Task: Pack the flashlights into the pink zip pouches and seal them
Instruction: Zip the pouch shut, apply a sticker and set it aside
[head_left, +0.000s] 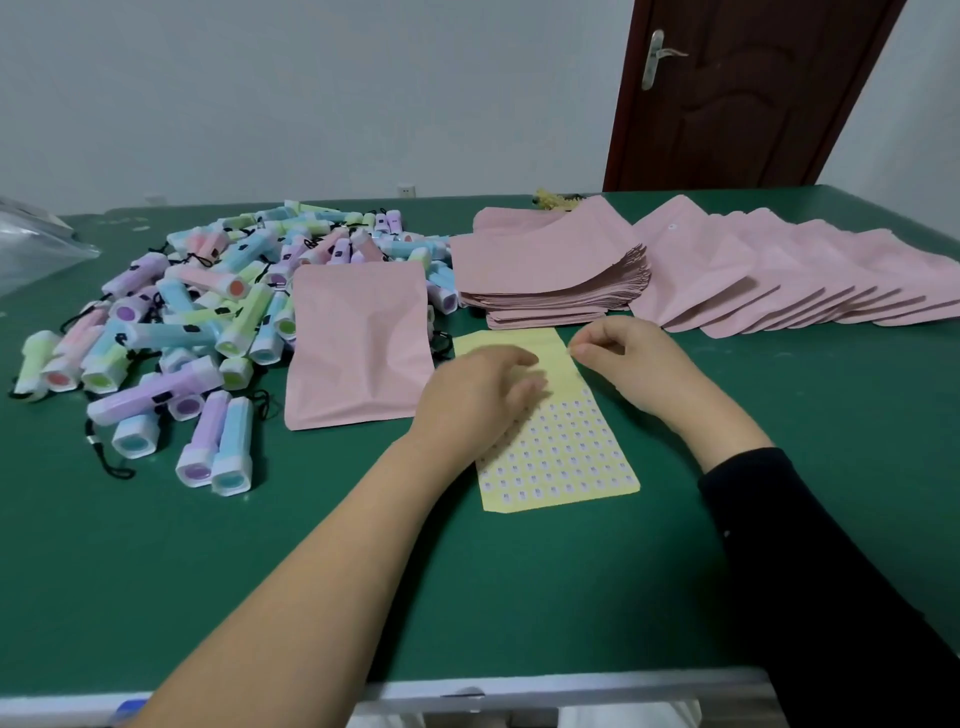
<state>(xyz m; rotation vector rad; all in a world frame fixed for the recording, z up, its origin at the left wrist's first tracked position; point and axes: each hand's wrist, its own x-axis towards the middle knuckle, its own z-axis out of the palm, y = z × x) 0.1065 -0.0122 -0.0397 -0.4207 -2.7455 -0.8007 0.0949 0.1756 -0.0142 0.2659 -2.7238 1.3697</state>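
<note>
The left hand lies flat on the yellow sticker sheet, fingers loose, holding nothing. The right hand pinches the sheet's right edge. The flashlights sit piled far left, touching one pink pouch.

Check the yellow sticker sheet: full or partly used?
Partly used. The sticker sheet shows bare yellow backing at its far end; rows of stickers cover only the near part.
</note>
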